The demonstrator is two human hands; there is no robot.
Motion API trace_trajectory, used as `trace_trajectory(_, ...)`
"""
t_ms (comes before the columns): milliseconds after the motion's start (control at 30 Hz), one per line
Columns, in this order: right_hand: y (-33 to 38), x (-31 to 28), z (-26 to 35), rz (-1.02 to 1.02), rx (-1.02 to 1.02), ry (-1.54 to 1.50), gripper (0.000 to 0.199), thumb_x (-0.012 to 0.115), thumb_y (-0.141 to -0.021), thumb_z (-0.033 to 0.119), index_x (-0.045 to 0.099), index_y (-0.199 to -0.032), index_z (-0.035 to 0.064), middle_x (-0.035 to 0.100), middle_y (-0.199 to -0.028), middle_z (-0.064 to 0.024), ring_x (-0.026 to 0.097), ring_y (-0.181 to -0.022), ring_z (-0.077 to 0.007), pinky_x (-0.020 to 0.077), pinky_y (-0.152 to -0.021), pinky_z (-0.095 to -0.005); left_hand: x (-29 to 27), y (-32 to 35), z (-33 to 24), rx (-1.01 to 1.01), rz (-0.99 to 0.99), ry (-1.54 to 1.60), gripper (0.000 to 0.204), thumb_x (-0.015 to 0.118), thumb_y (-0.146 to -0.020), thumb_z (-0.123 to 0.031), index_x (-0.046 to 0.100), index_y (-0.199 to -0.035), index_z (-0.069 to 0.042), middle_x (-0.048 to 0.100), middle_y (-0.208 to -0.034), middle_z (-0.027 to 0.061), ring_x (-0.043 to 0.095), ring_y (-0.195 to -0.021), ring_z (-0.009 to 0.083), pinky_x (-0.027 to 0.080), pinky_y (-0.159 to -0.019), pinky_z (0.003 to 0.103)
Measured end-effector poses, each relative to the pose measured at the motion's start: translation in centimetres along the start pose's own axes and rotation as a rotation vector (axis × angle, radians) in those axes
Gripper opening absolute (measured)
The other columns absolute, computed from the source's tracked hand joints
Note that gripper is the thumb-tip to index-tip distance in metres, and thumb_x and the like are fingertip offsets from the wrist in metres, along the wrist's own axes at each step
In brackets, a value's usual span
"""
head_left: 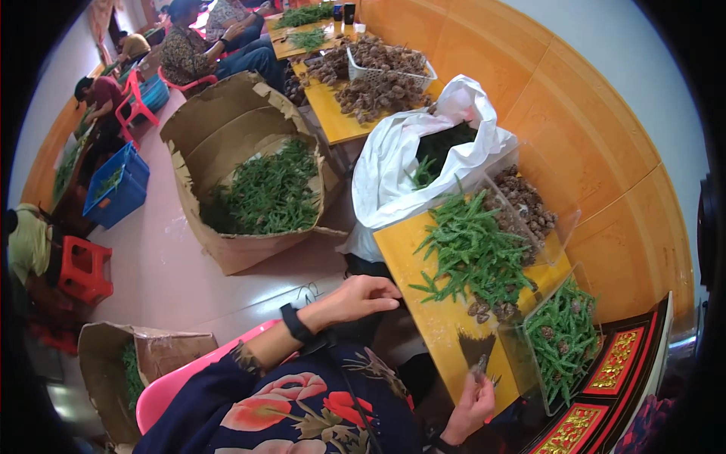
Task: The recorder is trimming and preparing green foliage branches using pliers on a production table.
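Note:
My left hand (364,298) is held at the near-left edge of the yellow table (408,250), its fingers curled and pressed together. Whatever they may hold is hidden. At the table's near end, my right hand (473,408) pinches the narrow end of a fan-shaped bundle of dark thin strands (476,348); whether it is a brush or loose wires I cannot tell. Just beyond lie several small brown pinecones (479,309) and a heap of green artificial pine sprigs (476,246). To the right of my right hand, a clear plastic bin (535,363) holds green sprigs with small cones among them.
Another clear bin (556,246) contains brown cones. An open white sack (389,163) stands behind the table. On the left are a large cardboard box (200,125) of greenery, a blue crate (121,198) and a red stool (85,268). Several people sit farther off.

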State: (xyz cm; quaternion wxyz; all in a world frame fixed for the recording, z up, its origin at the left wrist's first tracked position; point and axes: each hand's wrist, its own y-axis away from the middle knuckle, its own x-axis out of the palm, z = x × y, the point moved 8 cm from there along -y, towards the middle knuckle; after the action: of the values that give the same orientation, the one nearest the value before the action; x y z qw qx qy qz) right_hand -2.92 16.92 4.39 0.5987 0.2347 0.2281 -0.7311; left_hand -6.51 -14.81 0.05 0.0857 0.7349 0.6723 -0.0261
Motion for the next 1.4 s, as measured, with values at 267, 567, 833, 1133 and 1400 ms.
trace_trajectory(267, -3.2, 5.6, 4.4, 0.154, -0.111, -0.413, 0.018, 0.067, -0.087, 0.010, 0.062, -0.096, -0.0049, 0.038, -0.063, 0.0073, 0.030, -0.055, -0.0022, 0.0220, -0.048, -0.0209, 5.9, -1.8, -5.9, 0.154, 0.213, 0.128, 0.034, 0.063, -0.090, -0.022, 0.060, -0.118, -0.004, 0.066, -0.091, 0.0049, 0.062, -0.083, 0.0133, 0.050, -0.076, 0.029)
trace_trajectory(567, -2.7, 7.6, 4.9, 0.223, -0.173, -0.486, 0.022, 0.069, -0.086, 0.013, 0.061, -0.094, -0.0052, 0.032, -0.062, 0.0088, 0.026, -0.056, -0.0020, 0.0195, -0.048, -0.0212, 10.2, -2.0, -6.1, 0.207, 0.417, 0.154, 0.042, 0.059, -0.094, -0.018, 0.048, -0.132, -0.004, 0.064, -0.102, 0.0045, 0.058, -0.094, 0.0078, 0.048, -0.082, 0.024)
trace_trajectory(833, -3.0, 6.5, 4.3, 0.206, -0.135, -0.398, 0.021, 0.067, -0.088, 0.013, 0.060, -0.096, -0.0054, 0.035, -0.063, 0.0075, 0.028, -0.056, -0.0024, 0.0219, -0.048, -0.0213, 12.0, -2.5, -4.6, 0.039, 0.384, 0.531, 0.029, 0.058, -0.093, -0.011, 0.056, -0.120, -0.001, 0.063, -0.102, 0.0020, 0.058, -0.094, 0.0072, 0.048, -0.081, 0.022)
trace_trajectory(1133, -3.3, 5.9, 5.6, 0.101, -0.188, -0.367, 0.014, 0.051, -0.094, 0.005, 0.058, -0.104, -0.0013, 0.051, -0.078, -0.0010, 0.044, -0.067, -0.0074, 0.0385, -0.061, -0.0228, 8.0, -2.9, -4.5, 0.001, 0.118, 0.449, 0.028, 0.056, -0.094, -0.010, 0.054, -0.121, -0.003, 0.065, -0.103, 0.0039, 0.060, -0.091, 0.0078, 0.048, -0.076, 0.022)
trace_trajectory(1400, -3.2, 6.2, 7.3, 0.172, -0.312, -0.354, 0.013, 0.054, -0.088, -0.005, 0.058, -0.100, -0.0009, 0.063, -0.085, -0.0125, 0.063, -0.076, -0.0219, 0.0488, -0.066, -0.0300, 6.8, -3.0, -3.8, -0.036, 0.045, 0.577, 0.032, 0.062, -0.088, 0.000, 0.053, -0.118, 0.001, 0.064, -0.106, 0.0095, 0.064, -0.096, 0.0159, 0.050, -0.080, 0.025)
